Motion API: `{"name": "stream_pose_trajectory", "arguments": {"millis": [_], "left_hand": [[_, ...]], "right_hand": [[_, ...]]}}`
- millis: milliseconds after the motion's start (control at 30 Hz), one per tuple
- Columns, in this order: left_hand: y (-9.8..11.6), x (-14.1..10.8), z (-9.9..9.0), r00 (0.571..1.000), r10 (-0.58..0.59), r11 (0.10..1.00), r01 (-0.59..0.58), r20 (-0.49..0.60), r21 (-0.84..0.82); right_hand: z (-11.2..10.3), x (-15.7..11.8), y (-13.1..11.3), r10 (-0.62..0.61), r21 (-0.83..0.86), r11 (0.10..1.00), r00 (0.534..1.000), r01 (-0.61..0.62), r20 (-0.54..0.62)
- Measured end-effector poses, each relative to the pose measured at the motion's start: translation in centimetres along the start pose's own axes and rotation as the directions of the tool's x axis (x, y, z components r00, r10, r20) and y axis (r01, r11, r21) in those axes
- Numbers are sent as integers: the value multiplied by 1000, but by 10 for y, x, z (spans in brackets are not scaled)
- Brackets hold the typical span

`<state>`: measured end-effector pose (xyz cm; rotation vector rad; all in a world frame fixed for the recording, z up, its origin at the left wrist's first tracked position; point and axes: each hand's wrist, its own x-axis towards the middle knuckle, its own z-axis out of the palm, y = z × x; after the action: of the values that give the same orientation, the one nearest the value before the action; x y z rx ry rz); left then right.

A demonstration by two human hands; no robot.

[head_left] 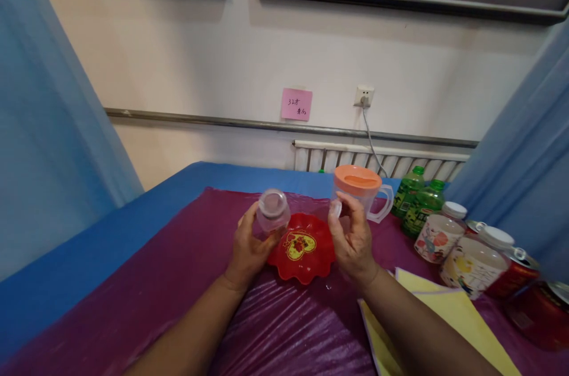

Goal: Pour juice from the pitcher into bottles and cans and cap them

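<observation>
My left hand [249,245] is wrapped round a small clear jar [272,213], held upright with its round mouth towards me. Between thumb and fingers of my right hand [355,239] is a small translucent lid [336,208], apart from the jar. Below and between both hands lies a red plate [306,266] with a scalloped edge and a yellow printed design. Just behind my right hand stands a clear pitcher [373,210] with an orange lid [358,179], partly hidden by my fingers.
Green bottles [422,207], clear bottles with white caps [440,232] and red cans [518,275] line the right side. A folded yellow cloth [462,322] lies under my right forearm. Purple plastic sheeting [169,281] covers the blue-draped table [66,281]. A radiator [311,156] stands behind.
</observation>
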<state>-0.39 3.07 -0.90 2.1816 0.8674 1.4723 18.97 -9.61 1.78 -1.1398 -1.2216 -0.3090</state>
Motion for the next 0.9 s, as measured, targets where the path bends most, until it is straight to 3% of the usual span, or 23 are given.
{"name": "stream_pose_trajectory", "arguments": {"millis": [133,267,433,533,600,667,767,833,900], "left_hand": [[5,-1,3,975,-192,970,205,113,-126],[15,1,2,965,-200,971,219,171,-100],[19,-2,5,958,-188,973,211,215,-89],[16,-3,8,953,-199,971,223,231,-83],[15,-3,9,950,-203,971,227,236,-79],[14,-2,9,951,-206,971,227,231,-69],[13,0,9,952,-215,971,232,220,-53],[12,1,10,950,-220,971,235,224,-46],[10,1,10,945,-219,971,236,242,-41]], "right_hand": [[-9,16,-11,165,33,985,984,-168,71],[-32,7,-22,311,6,945,902,-328,300],[-63,-46,-26,368,-243,930,718,-277,590],[-73,-70,-22,440,-418,889,611,-189,659],[-77,-78,-18,466,-486,864,573,-130,675],[-81,-83,-13,463,-501,860,565,-98,683],[-89,-89,-6,427,-457,883,591,-109,684],[-95,-91,-1,383,-414,903,654,-117,653],[-100,-88,7,320,-378,919,768,-110,554]]}}
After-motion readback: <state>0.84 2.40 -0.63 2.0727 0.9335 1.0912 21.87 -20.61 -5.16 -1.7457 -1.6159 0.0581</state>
